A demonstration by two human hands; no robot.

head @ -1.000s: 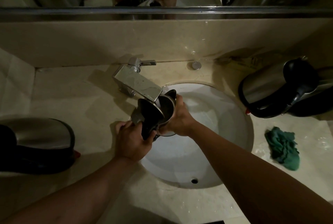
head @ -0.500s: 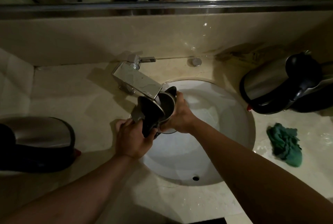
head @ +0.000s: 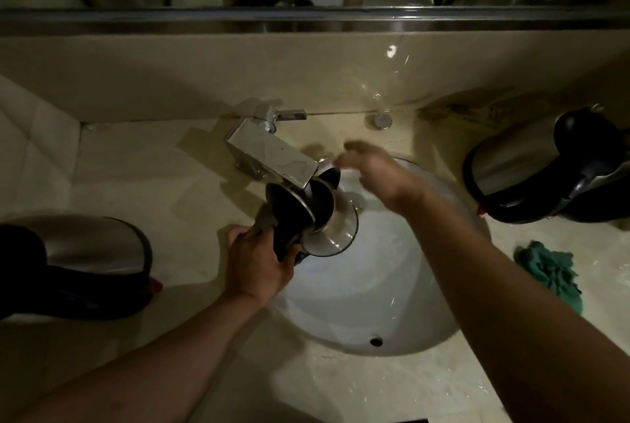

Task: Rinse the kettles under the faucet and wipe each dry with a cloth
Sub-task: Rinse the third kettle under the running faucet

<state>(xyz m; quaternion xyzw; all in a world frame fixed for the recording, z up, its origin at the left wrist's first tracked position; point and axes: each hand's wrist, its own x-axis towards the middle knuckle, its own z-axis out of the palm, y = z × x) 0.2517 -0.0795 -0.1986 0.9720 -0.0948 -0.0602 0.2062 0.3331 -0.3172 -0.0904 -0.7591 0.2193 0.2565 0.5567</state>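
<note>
The left hand [head: 259, 262] gripped the kettle [head: 312, 214] by its handle under the faucet [head: 272, 160]. At 2 o'clock, the right hand [head: 378, 177] hovered blurred, fingers loose, holding nothing. 2 other kettles [head: 531, 170] flanked the sink [head: 392, 286].

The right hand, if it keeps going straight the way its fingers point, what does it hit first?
Probably the faucet. The right hand, blurred, points left and slightly back over the basin, toward the spout and lever. Depth is unclear, so it might pass above the spout.

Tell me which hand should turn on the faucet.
Probably the right hand: it is free, near the faucet lever. The left hand grips the kettle under the spout.
</note>
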